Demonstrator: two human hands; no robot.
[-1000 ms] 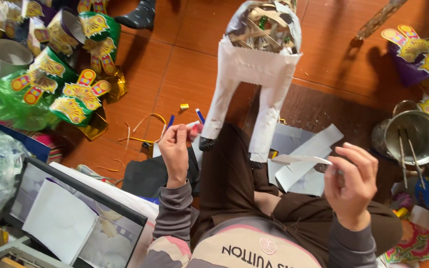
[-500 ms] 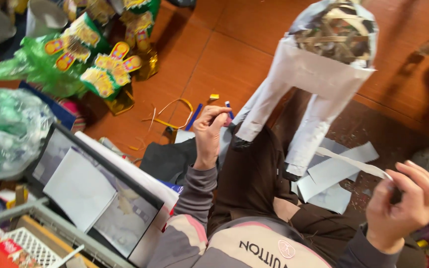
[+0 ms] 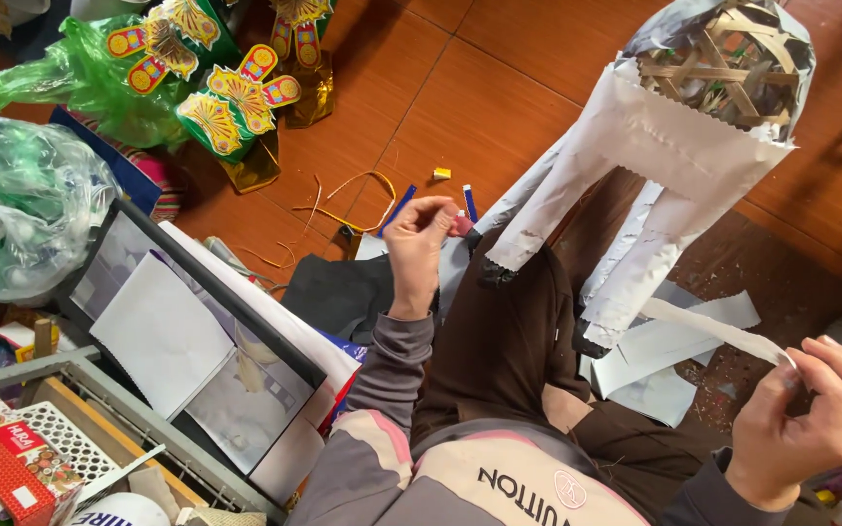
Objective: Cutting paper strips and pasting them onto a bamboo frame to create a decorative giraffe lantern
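The right hand (image 3: 811, 414) is pinching the end of a long white paper strip (image 3: 708, 329) between thumb and fingertips, low at the right edge of the view, and the strip is running up and left from that grip toward the white paper legs (image 3: 635, 282) of a figure. The left hand (image 3: 419, 244) is hovering raised in the middle of the scene, fingers curled in with the tips drawn together; whether it is gripping anything there, I cannot tell. Just right of it the paper figure (image 3: 674, 146) is standing tilted over the person's brown-trousered lap (image 3: 509, 360), its top showing a woven bamboo frame (image 3: 723, 63) under the white covering. Loose white paper sheets (image 3: 674, 356) are lying on the floor beneath the strip. Further off, on the orange tiled floor (image 3: 499, 88), small scraps and a yellow cord (image 3: 363, 190) are lying scattered. At the far left, green bags of colourful paper ornaments (image 3: 197, 73) are piled, and near left a dark tray with white sheets (image 3: 163, 336) is resting beside a wire basket (image 3: 99, 429).
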